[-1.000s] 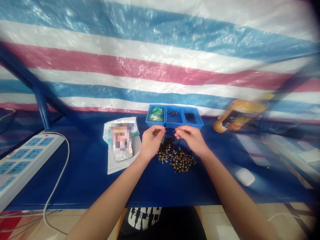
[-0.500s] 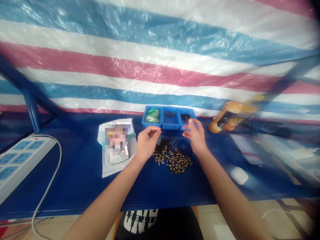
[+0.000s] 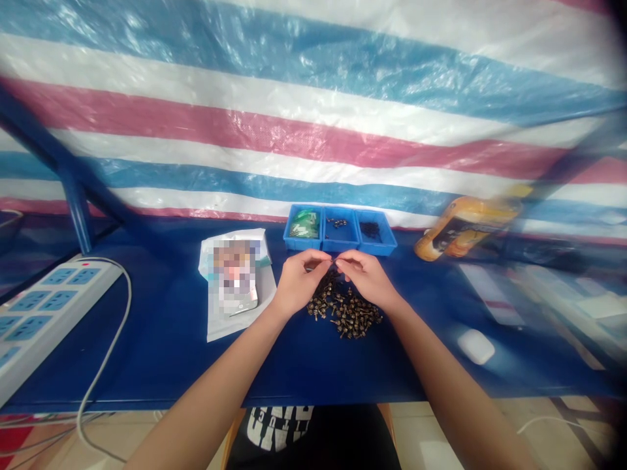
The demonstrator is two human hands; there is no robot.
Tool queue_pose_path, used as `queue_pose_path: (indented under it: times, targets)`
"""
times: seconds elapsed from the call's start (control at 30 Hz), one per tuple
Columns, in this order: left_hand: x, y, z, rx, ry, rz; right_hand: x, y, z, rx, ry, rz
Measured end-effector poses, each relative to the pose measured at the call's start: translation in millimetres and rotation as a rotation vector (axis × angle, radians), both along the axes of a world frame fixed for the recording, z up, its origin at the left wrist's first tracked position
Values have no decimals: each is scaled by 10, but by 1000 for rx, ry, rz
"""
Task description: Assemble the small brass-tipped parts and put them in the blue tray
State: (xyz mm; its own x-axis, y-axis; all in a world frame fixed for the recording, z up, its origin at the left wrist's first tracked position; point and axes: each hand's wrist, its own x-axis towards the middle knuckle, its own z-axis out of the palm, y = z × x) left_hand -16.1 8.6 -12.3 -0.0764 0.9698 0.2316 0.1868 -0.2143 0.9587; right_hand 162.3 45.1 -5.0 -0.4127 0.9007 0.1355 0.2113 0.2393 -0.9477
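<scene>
My left hand (image 3: 304, 277) is closed in a pinch, its fingertips just above a pile of small screws (image 3: 356, 314) with brass-coloured and dark parts. Facing it, my right hand (image 3: 365, 277) pinches too, and the fingertips of both hands nearly meet. A tiny dark thing shows between them, too small to name. Behind my hands stand three joined blue bins: the left bin (image 3: 288, 243) holds a green-and-clear plastic bag, the middle bin (image 3: 337, 245) a few small metal parts, and the right bin (image 3: 386, 248) small dark screws.
On the left lie a white power strip (image 3: 53, 333) with its cable and a phone (image 3: 247, 305) on a white plastic bag (image 3: 267, 294). To the right are an orange drink bottle (image 3: 460, 225), a white rounded case (image 3: 476, 346) and blurred flat packets. A striped sheet (image 3: 313, 130) hangs behind the table.
My right hand has come away from the right bin, moving left and toward me, and now meets my left hand in a pinch. The view has shifted slightly.
</scene>
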Motion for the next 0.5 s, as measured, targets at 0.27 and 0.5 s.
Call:
queue_pose_path:
  times: [0.27,0.5]
  targets:
    - [-5,2,13,-48,-33,23,23,25,59,-337,499,29]
    - [-10,22,-17,-43,-55,23,123,162,19,-433,686,-238]
